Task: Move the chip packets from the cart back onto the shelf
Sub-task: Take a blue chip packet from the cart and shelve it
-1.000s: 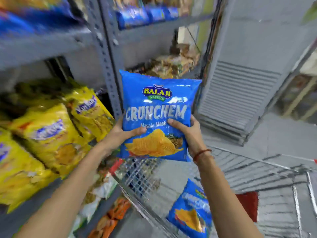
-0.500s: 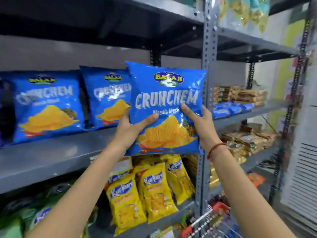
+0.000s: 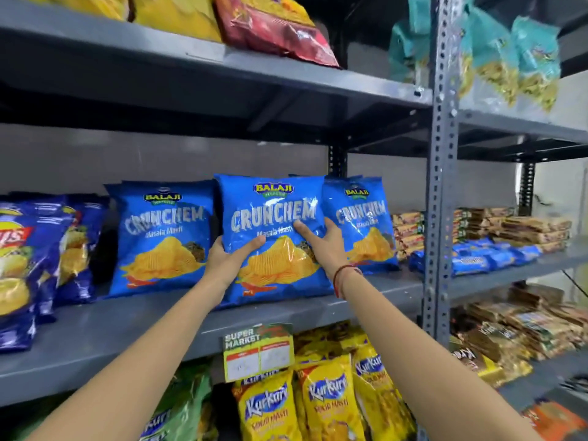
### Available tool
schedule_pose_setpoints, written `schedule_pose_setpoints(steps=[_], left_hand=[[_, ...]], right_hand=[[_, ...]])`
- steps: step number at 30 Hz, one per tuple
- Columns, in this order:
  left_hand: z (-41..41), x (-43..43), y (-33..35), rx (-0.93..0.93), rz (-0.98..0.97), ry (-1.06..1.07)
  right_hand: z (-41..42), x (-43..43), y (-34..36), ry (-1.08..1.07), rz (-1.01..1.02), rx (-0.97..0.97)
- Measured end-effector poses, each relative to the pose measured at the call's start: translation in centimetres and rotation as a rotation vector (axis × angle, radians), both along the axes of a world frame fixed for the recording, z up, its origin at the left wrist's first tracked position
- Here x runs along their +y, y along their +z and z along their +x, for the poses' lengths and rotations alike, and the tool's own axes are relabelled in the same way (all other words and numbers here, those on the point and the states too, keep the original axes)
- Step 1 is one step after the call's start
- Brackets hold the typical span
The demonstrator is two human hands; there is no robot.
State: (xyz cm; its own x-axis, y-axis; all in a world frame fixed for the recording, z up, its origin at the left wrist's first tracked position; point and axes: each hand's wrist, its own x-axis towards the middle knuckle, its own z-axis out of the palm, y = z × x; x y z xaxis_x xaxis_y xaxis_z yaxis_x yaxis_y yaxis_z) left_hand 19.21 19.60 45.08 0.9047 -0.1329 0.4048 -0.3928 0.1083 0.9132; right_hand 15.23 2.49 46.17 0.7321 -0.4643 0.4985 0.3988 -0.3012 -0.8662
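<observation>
A blue Crunchem chip packet (image 3: 270, 218) stands upright on the grey middle shelf (image 3: 127, 326), its bottom edge resting on the shelf board. My left hand (image 3: 227, 257) grips its lower left side and my right hand (image 3: 324, 241) grips its right side. Two matching blue packets flank it: one on the left (image 3: 165, 237) and one on the right (image 3: 362, 224), partly behind my right hand. The cart is out of view.
Dark blue Lays bags (image 3: 28, 259) fill the shelf's left end. Yellow Kurkure bags (image 3: 318, 402) sit on the shelf below, under a supermarket price tag (image 3: 257, 351). A grey upright post (image 3: 442, 186) divides off shelves of biscuit packs (image 3: 496, 237). Red and teal bags lie above.
My view rose from the cart to the shelf. Both hands carried the blue packet up and forward and set it upright between the two matching packets.
</observation>
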Motion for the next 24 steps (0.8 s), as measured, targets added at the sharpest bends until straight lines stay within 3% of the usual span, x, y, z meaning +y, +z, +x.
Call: schedule_pose_setpoints(steps=[7,10,16,19,24], left_hand=[[1.1,-0.5,-0.9,0.024,0.138,0.049],[0.9,-0.1,-1.1,-0.025,0.187,0.171],[-4.0,-0.7,-3.1,-0.478,0.168,0.499],[-8.4,-3.1,-5.9,-0.658,0.143,0.383],[-12.9,-9.6,-13.2,-0.639,0.24,0.043]], right_hand=[[1.5,-0.9,-0.8,-0.023,-0.068,0.105],[0.8,-1.2,-1.2,-0.059,-0.113,0.115],[-5.2,-2.8,-4.4,-0.144,-0.069,-0.057],[-9.6,-4.2,-8.0,-0.233,-0.048,-0.128],[-15.7,-7.1,-15.6,-0.355,-0.007,-0.048]])
